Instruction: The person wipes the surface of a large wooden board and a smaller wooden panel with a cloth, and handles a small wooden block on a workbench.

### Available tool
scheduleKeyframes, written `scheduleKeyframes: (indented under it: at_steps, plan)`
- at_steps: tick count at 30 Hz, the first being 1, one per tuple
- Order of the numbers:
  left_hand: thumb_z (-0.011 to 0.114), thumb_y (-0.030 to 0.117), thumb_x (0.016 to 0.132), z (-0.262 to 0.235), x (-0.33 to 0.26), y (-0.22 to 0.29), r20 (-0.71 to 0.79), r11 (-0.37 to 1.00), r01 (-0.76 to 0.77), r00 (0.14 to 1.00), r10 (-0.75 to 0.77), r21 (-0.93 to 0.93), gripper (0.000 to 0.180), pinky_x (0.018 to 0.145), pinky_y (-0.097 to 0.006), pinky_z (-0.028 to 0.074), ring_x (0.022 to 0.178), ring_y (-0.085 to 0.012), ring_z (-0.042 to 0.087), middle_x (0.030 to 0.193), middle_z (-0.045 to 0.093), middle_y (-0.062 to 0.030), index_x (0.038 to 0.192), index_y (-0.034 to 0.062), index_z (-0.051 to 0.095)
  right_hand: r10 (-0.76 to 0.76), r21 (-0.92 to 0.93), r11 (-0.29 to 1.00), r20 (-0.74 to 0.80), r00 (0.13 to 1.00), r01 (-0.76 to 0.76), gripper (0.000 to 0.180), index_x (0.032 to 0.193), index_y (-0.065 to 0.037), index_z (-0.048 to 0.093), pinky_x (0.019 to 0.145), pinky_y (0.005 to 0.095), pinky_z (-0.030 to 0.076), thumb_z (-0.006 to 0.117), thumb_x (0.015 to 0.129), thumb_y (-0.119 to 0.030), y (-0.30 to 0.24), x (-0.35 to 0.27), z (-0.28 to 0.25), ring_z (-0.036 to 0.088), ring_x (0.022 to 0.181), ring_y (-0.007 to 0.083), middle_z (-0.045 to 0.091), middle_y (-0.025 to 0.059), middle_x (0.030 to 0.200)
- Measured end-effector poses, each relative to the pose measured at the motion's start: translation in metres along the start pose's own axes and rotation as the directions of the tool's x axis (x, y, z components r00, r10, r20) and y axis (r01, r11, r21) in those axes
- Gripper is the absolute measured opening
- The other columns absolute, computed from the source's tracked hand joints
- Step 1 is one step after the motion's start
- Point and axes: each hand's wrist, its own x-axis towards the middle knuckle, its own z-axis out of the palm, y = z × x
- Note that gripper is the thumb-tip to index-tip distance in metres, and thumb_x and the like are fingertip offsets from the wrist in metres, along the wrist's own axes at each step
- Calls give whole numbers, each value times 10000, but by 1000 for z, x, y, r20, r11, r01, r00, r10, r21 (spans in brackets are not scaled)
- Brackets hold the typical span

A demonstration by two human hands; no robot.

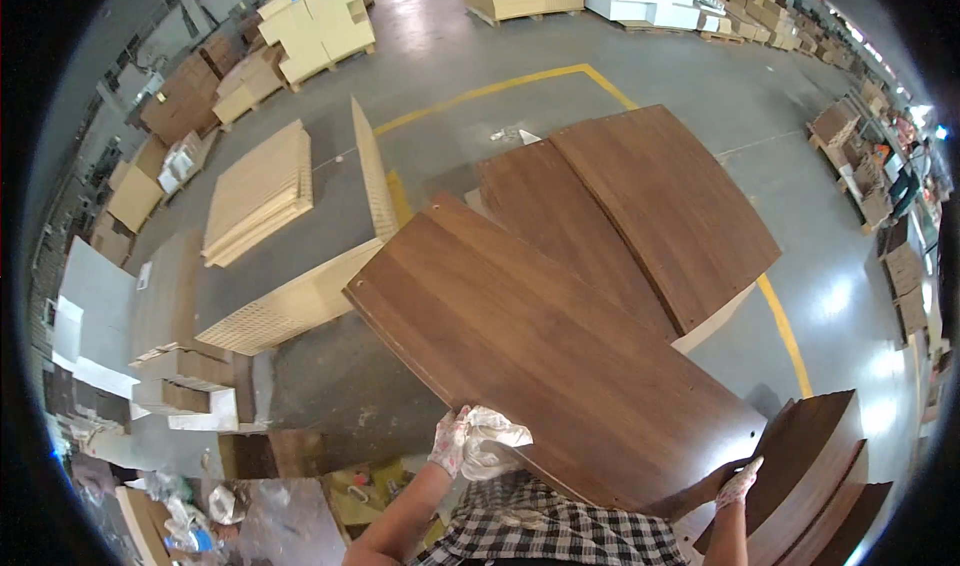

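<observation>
A long dark-brown wooden panel [540, 356] lies tilted across the space in front of me, with small holes near its corners. Bunched in my left hand [450, 446] is a white cloth [492, 444], pressed against the panel's near edge. At the panel's right end, my right hand [738, 483] grips the edge, its fingers partly hidden. Both hands wear thin, stained gloves. Part of a checked apron [560, 526] shows below the panel.
Beyond the panel lies a stack of brown panels [670, 216]. More curved brown panels [815, 456] stand close at right. Pale boards [262, 191] are stacked at left, near a pale-edged pile [290, 306]. A cluttered surface [280, 521] sits lower left. Yellow lines [785, 336] mark the floor.
</observation>
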Motion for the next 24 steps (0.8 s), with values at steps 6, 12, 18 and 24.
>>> scheduleKeyframes:
  at_steps: [6,12,18,24]
  plan:
    - [489,259,961,73,73,28,-14,888,408,910,-414,211,290,776,-391,530,942,-255,616,1060,618,-140,1066,3,578,-6,-27,1000,-164,987,1,753,1305,-22,483,1008,360,345,355,890,-638,30,-33,-46,482,1153,254,514,114,1292]
    - [450,311,968,-43,218,-57,470,825,-120,862,-189,552,405,617,-618,534,927,-366,609,1177,545,-180,1269,47,385,89,-34,994,-237,967,-100,742,1380,-26,395,1073,336,277,384,905,-596,71,-82,18,413,1260,235,413,86,1411]
    - [404,262,972,89,236,-28,99,715,603,736,-670,353,327,725,-516,523,918,-289,629,1063,629,-177,1160,13,503,117,-11,991,-425,898,-134,770,1317,35,456,1028,373,341,451,880,-599,99,-48,41,458,1202,274,453,136,1368]
    - [371,281,978,65,328,-41,-40,822,363,922,-386,440,372,733,-478,524,910,-294,625,1033,636,-165,1137,-26,508,243,15,968,-317,917,-251,727,1305,-5,486,1037,339,331,480,871,-588,167,-8,115,463,1196,246,482,87,1346]
